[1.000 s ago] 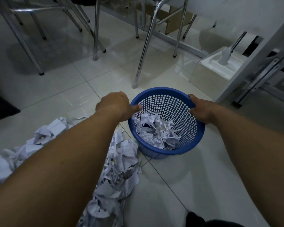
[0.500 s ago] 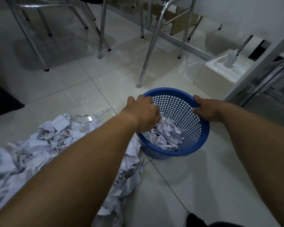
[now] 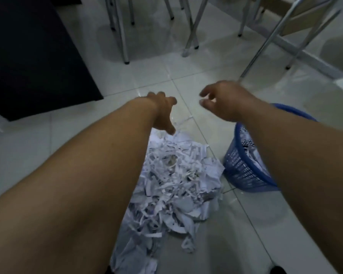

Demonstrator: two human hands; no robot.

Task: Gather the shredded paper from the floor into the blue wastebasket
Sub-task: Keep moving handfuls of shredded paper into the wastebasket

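Observation:
A heap of white shredded paper (image 3: 178,178) lies on the tiled floor in the middle of the view. The blue mesh wastebasket (image 3: 244,167) stands to its right, partly hidden by my right forearm, with paper inside it. My left hand (image 3: 162,113) hangs over the far end of the heap, fingers spread downward and holding nothing. My right hand (image 3: 224,99) hovers above the floor beyond the basket, fingers loosely apart and empty. Neither hand touches the basket.
Metal chair legs (image 3: 123,36) and a table frame (image 3: 265,42) stand on the floor beyond my hands. A dark mat (image 3: 32,56) covers the floor at the upper left. Bare pale tiles (image 3: 236,234) lie near the front right of the heap.
Both hands have let go of the basket rim and swung left over the paper heap. My view has turned left, so the basket now sits at the right.

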